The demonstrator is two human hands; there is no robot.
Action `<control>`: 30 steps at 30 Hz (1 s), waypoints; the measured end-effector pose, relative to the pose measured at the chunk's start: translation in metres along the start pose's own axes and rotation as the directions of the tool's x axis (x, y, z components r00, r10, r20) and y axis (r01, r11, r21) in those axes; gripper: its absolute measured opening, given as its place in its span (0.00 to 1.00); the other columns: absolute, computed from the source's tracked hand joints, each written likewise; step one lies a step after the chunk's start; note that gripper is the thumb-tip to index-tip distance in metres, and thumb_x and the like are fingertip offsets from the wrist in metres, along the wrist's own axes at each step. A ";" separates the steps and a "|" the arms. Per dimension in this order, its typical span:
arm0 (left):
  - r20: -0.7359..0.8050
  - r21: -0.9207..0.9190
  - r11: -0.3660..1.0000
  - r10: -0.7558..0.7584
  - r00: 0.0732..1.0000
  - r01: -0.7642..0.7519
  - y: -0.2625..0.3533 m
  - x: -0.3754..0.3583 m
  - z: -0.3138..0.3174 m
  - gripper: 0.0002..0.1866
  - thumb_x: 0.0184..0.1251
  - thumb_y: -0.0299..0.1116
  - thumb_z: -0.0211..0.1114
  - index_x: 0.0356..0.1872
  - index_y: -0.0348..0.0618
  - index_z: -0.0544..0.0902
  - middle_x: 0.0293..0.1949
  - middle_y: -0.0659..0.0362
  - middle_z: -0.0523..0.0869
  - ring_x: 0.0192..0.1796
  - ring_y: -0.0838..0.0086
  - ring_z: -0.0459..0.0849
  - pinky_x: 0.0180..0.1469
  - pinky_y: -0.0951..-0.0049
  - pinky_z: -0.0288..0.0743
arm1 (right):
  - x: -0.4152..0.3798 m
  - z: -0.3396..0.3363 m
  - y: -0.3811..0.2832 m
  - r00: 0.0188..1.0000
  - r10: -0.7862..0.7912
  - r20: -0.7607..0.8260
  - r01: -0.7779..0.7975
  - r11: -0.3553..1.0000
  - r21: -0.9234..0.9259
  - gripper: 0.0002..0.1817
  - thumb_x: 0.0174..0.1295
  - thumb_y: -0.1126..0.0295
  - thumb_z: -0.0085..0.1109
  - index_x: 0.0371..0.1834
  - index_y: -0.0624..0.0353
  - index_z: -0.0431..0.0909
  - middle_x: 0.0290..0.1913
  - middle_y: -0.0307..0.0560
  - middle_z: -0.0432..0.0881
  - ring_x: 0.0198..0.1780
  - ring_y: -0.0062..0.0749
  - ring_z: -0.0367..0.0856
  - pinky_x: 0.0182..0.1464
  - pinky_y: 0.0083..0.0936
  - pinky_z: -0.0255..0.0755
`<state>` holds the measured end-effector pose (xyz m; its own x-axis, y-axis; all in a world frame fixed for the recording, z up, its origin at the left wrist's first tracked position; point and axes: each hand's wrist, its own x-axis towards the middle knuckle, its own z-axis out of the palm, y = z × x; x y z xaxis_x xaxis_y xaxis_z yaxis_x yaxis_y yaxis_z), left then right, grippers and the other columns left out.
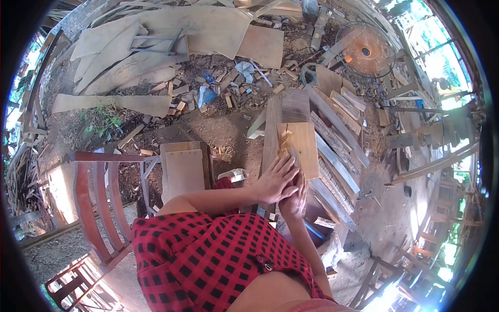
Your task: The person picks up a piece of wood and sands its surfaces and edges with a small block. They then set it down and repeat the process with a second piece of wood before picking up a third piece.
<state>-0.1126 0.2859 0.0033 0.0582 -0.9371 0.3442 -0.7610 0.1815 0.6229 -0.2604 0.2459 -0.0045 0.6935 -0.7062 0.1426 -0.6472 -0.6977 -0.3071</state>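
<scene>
A small board [300, 145] is seen lying flat on a long plank [271, 130], roughly at the centre of the view. The board's long axis runs from the person up the frame, close to the line of the plank beneath it; its far end points towards the scrap-strewn ground [218, 119], its near end towards the person. Pale shavings [285, 138] are seen on the board's left part.

The left hand [275, 179] is laid over the near left corner of the board, fingers extended and pressed together, pointing up and right along the board. It is spread flat, not curled round anything that can be made out. The right hand [295, 200] is placed directly below and partly under the left, touching it, at the board's near edge. Its fingers appear bent, but whether something is gripped cannot be told, since the left hand covers them. A small tool may be under the hands; it is hidden.

To the right of the board, a stack of slats [332, 156] is laid side by side, angled up-left to down-right. To the left, a square panel [184, 169] rests on a wooden surface, and beyond it a red chair frame [99, 203] stands. A white object [233, 174] lies between the panel and the left forearm. A fan [366, 51] is seen at upper right. A red-and-black checked garment [208, 260] fills the lower centre.
</scene>
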 end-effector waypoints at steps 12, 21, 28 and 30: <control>-0.143 -0.002 0.999 -0.034 0.989 0.034 -0.071 0.078 -0.004 0.33 0.71 0.54 0.53 0.65 0.37 0.72 0.71 0.40 0.64 0.76 0.45 0.55 0.77 0.47 0.44 | 0.109 0.029 0.022 0.997 -0.015 -0.078 0.019 0.999 0.044 0.38 0.62 0.57 0.59 0.74 0.57 0.59 0.73 0.64 0.59 0.73 0.60 0.59 0.72 0.50 0.55; -0.115 0.130 0.991 -0.021 0.993 0.036 -0.054 0.066 0.003 0.33 0.72 0.55 0.52 0.64 0.35 0.73 0.70 0.38 0.66 0.76 0.42 0.55 0.77 0.45 0.45 | 0.086 0.012 0.014 0.997 0.004 -0.080 0.000 0.999 0.053 0.35 0.63 0.61 0.58 0.74 0.55 0.61 0.72 0.63 0.60 0.72 0.60 0.61 0.71 0.48 0.58; 0.052 -0.029 0.999 -0.014 0.999 0.015 0.009 0.005 0.007 0.34 0.72 0.54 0.53 0.66 0.35 0.71 0.71 0.37 0.63 0.77 0.43 0.52 0.77 0.46 0.42 | -0.007 -0.007 0.006 0.998 0.007 -0.064 -0.006 1.000 0.022 0.31 0.64 0.65 0.56 0.72 0.58 0.65 0.71 0.65 0.61 0.71 0.62 0.62 0.71 0.51 0.58; 0.075 -0.035 0.999 -0.015 0.997 0.018 0.009 0.008 0.007 0.34 0.72 0.54 0.53 0.67 0.35 0.69 0.72 0.39 0.62 0.77 0.43 0.52 0.77 0.46 0.43 | -0.004 -0.002 0.011 0.997 0.048 -0.068 -0.041 0.994 0.106 0.30 0.64 0.65 0.56 0.70 0.58 0.66 0.71 0.66 0.60 0.71 0.63 0.61 0.71 0.51 0.58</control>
<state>-0.1235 0.2782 0.0066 0.0210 -0.9596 0.2806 -0.7367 0.1749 0.6532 -0.2710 0.2408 -0.0071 0.6386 -0.7454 0.1912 -0.6378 -0.6518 -0.4103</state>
